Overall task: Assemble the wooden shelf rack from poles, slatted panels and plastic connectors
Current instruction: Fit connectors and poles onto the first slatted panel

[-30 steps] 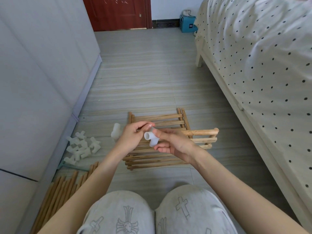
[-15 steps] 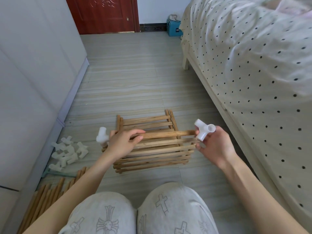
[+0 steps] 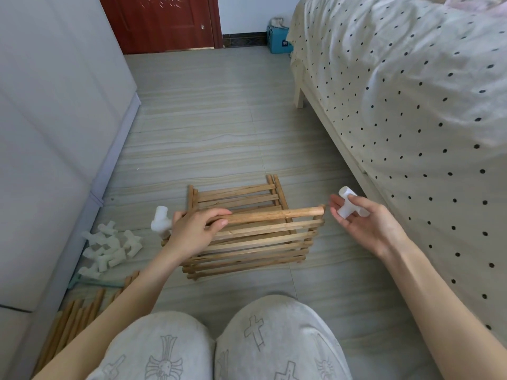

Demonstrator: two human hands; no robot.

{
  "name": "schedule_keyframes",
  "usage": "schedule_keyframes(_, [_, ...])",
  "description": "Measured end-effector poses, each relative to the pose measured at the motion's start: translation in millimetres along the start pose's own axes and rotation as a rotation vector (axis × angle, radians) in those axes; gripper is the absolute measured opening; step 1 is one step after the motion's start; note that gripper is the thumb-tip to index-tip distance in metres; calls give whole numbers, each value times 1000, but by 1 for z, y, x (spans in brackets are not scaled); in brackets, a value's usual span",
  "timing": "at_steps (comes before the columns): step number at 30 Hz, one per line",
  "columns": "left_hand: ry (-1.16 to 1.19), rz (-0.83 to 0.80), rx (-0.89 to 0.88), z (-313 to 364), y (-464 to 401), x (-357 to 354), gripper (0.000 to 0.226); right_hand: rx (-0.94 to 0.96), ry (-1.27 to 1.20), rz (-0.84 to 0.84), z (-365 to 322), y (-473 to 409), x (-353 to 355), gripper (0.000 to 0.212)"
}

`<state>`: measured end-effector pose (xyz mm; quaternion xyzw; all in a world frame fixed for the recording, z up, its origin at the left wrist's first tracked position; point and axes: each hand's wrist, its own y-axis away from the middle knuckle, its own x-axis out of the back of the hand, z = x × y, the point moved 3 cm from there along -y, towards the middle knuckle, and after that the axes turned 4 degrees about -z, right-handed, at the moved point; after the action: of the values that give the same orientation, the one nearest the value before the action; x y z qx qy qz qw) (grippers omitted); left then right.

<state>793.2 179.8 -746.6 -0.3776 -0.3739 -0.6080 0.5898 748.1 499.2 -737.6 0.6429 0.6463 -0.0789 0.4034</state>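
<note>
Nearest me, my knees (image 3: 219, 346), then spare poles (image 3: 79, 314) on the floor at left. My left hand (image 3: 192, 231) grips a pole (image 3: 274, 215) with fingers curled over it, held level above the stack of slatted panels (image 3: 247, 242). One white connector (image 3: 160, 222) already caps the pole's left end. My right hand (image 3: 367, 223) sits just right of the bare pole end, fingers pinching a second connector (image 3: 347, 205), not yet touching wood. I'd say the step is capping that end: line a socket up square with the pole, keep the left grip firm, push straight on with a slight twist. A skewed entry may jam. Loose connectors (image 3: 109, 248) lie by the cabinet (image 3: 55, 133). Since half a second ago the right hand has turned the connector; the gap looks about the same.
</note>
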Motion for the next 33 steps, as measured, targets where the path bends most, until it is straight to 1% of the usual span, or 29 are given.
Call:
schedule_keyframes(2, [-5,-1,4,1,0,0,26,37,54,-13,-1,-1,3,26])
schedule_keyframes(5, [0,-2,1,1,1,0,26,90,83,-41,-5,0,3,42])
schedule_keyframes(6, [1,-2,2,1,1,0,26,95,79,-52,-5,0,3,40])
schedule_keyframes(7, [1,-2,5,1,2,0,26,95,50,-55,-5,0,3,33])
schedule_keyframes(9, [-3,0,6,1,2,1,26,66,-64,-47,-4,-2,6,21])
schedule_keyframes(11, [-4,-1,9,1,3,1,27,19,-151,-65,-2,-1,8,21])
schedule_keyframes(13, [-1,-6,13,2,3,1,27,1,-167,-63,0,0,8,31])
schedule_keyframes(15, [-1,-13,14,3,3,1,27,9,-96,-3,-1,0,8,45])
schedule_keyframes(16, [-1,-16,13,3,3,1,27,16,-52,25,-2,-1,8,44])
schedule_keyframes(19, [-5,-20,13,3,4,1,27,48,-6,66,-3,-6,8,27])
schedule_keyframes(21, [-6,-26,14,3,4,1,27,78,126,87,-3,-9,8,19])
schedule_keyframes(22, [-6,-28,15,3,4,1,28,98,210,97,-3,-11,7,17])
schedule_keyframes(24, [-13,-28,15,3,4,1,28,147,296,117,-1,-13,7,18])
schedule_keyframes(27, [-22,-35,18,3,4,1,29,230,307,115,0,-17,6,19])
schedule_keyframes(29, [-43,-55,21,3,4,0,30,281,318,94,1,-19,3,25])
schedule_keyframes(30, [-57,-65,23,2,4,0,31,300,341,83,1,-20,1,24])
schedule_keyframes(33, [-87,-80,42,1,2,-2,32,341,457,51,2,-22,-5,6])
